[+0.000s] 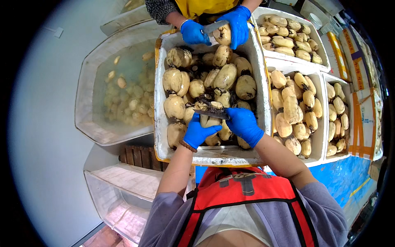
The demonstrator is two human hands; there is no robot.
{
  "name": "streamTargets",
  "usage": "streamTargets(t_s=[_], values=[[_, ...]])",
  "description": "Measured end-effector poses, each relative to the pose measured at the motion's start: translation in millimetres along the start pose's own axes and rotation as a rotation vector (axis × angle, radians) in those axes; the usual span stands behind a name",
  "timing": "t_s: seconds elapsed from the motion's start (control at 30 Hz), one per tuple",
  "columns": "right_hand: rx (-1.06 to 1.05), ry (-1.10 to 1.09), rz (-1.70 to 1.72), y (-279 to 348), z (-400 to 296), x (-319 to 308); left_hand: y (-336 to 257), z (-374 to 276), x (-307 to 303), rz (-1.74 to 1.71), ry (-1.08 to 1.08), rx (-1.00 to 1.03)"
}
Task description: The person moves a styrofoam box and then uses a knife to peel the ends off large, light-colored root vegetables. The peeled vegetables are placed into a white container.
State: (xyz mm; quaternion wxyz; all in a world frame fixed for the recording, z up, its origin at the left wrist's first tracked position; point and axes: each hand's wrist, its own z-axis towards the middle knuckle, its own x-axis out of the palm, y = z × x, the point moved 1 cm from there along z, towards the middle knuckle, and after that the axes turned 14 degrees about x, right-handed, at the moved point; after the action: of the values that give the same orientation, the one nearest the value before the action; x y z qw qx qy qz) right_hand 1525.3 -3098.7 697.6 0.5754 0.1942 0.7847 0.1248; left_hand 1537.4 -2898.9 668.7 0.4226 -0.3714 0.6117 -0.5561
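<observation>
In a blue glove, my left hand (199, 131) grips a lotus root segment (209, 120) above the near end of a foam box (228, 156). My right hand (245, 125), gloved alike, holds a knife (213, 114) by its handle. The blade points left and lies across the top end of the segment, beside dark root fibres. Beneath and around both hands, many pale lotus roots (225, 76) with dark, hairy joints fill the box.
Opposite me, a co-worker's gloved hands (239, 27) hold a knife and a lotus root (222, 34) over the box's far end. To the left stands a tub of water (83, 102) with pale pieces in it. Foam boxes (322, 117) of lotus roots line the right.
</observation>
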Motion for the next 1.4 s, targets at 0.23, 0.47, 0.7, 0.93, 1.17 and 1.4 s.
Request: streamTargets(t_s=[0.23,0.47,0.7,0.93,1.17,1.4], values=[[-0.012,-0.096,0.033,1,2,10,-5,-9,3,-0.124,-0.027,-0.054],[0.085,-0.016,0.054,2,0,14,-10,-13,3,0.195,-0.031,0.066],[0.168,0.108,0.038,-2,4,18,-16,-19,-3,0.082,-0.044,0.106],[0.361,0.348,0.613,-19,24,22,-7,-8,-23,-0.558,-0.097,-0.246],[-0.111,0.522,0.851,-4,9,3,7,-19,-14,-0.784,0.215,-0.464],[-0.32,0.259,0.408,2,1,-6,4,-20,-21,-0.757,0.349,-0.48]])
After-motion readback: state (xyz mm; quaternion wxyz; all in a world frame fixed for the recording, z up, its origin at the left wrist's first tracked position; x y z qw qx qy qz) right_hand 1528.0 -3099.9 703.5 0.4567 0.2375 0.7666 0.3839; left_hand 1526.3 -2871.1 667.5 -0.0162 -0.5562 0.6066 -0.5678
